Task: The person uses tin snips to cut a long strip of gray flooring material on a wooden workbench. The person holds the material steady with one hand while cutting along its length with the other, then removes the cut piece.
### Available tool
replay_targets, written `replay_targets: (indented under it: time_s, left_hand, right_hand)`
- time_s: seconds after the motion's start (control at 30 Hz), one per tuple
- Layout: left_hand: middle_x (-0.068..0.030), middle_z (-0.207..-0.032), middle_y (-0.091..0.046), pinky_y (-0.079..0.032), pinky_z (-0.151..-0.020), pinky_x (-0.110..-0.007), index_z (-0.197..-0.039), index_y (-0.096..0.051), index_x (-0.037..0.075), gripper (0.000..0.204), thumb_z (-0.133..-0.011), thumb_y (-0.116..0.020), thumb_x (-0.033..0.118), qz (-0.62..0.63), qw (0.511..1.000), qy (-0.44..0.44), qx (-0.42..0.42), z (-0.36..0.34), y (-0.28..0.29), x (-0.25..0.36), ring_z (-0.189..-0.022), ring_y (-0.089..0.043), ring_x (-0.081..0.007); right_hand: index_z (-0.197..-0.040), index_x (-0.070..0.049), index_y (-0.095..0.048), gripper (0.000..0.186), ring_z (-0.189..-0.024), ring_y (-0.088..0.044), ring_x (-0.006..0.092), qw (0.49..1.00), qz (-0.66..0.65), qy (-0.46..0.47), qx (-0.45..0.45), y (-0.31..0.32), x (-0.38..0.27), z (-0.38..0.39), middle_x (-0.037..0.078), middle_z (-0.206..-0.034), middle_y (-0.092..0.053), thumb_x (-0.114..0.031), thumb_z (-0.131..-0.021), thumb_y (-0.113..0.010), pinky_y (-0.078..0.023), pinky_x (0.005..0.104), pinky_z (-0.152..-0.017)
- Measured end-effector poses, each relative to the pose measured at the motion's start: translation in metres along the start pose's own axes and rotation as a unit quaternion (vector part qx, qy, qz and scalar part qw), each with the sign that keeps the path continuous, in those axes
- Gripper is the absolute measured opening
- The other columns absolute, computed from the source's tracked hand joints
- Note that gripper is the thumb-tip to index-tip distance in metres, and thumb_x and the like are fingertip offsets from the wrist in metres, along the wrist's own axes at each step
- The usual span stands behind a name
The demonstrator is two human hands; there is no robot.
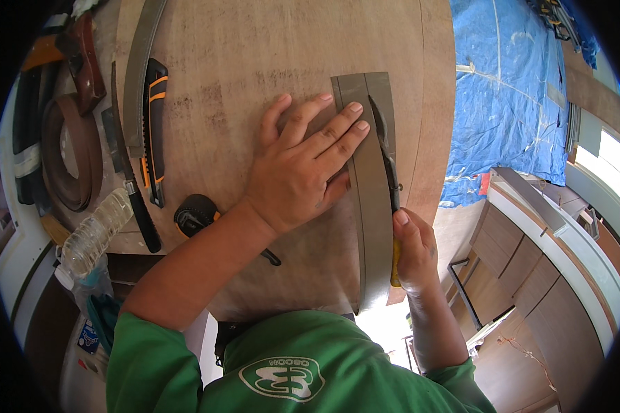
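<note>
A long grey strip [373, 227] with lengthwise lines lies on the wooden board, near its right side. My left hand [293, 165] is flat with fingers spread, the fingertips pressing on the strip's left part and the rest over the board. In my right hand [416, 251] is a pair of tin snips with a yellow handle [395, 265]. Its dark blades [383, 131] run up along the strip, and a narrow dark gap shows there near the right edge. The fingers under the handle are mostly hidden.
The wooden board [213, 131] carries a black-and-orange utility knife [156, 131], another grey strip [138, 82], a black-handled saw [142, 217] and a black-and-orange round tool [196, 212]. Farther left are a brown coil [72, 189] and a clear bottle [100, 230]. Blue tarp [506, 96] lies right.
</note>
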State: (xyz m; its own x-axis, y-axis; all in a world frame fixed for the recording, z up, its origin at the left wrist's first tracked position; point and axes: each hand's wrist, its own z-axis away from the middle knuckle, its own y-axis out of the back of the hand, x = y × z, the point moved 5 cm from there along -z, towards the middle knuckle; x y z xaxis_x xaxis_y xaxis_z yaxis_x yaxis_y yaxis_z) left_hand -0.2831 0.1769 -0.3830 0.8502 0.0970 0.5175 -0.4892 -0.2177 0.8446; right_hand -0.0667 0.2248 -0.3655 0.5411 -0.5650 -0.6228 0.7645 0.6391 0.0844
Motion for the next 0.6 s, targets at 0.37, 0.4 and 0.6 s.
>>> replay_targets:
  time_s: [0.37,0.4,0.6]
  left_hand:
    - [0.0006,-0.157,-0.062,-0.019,-0.129,-0.053,-0.145,-0.068,0.02,0.056,-0.09,-0.073,0.029,0.009,1.0,-0.001,-0.004,-0.0002,0.0019,-0.0008,-0.147,-0.048,-0.0264]
    - [0.0006,-0.157,-0.062,-0.019,-0.129,-0.054,-0.145,-0.068,0.02,0.056,-0.09,-0.073,0.029,0.01,1.0,0.0,-0.006,-0.0004,0.0021,-0.0009,-0.147,-0.048,-0.0264]
    - [0.0004,-0.157,-0.062,-0.019,-0.129,-0.054,-0.145,-0.068,0.02,0.056,-0.09,-0.072,0.027,0.014,1.0,0.0,-0.003,-0.0002,0.0007,-0.0009,-0.148,-0.048,-0.0263]
  right_hand:
    - [-0.087,-0.003,-0.062,0.045,-0.079,-0.045,0.0074,1.0,-0.01,0.017,-0.005,0.0,-0.002,-0.0044,-0.004,-0.081,-0.053,-0.039,-0.112,-0.055,-0.037,0.0273,-0.07]
    - [-0.087,-0.003,-0.062,0.045,-0.079,-0.045,0.0073,1.0,-0.005,0.021,-0.004,0.0,-0.0018,-0.0049,-0.004,-0.08,-0.053,-0.04,-0.112,-0.056,-0.037,0.0271,-0.07]
    - [-0.087,-0.003,-0.062,0.046,-0.079,-0.045,0.0072,1.0,0.003,0.018,0.004,-0.0004,-0.0042,-0.0038,-0.004,-0.08,-0.053,-0.041,-0.112,-0.055,-0.037,0.027,-0.069]
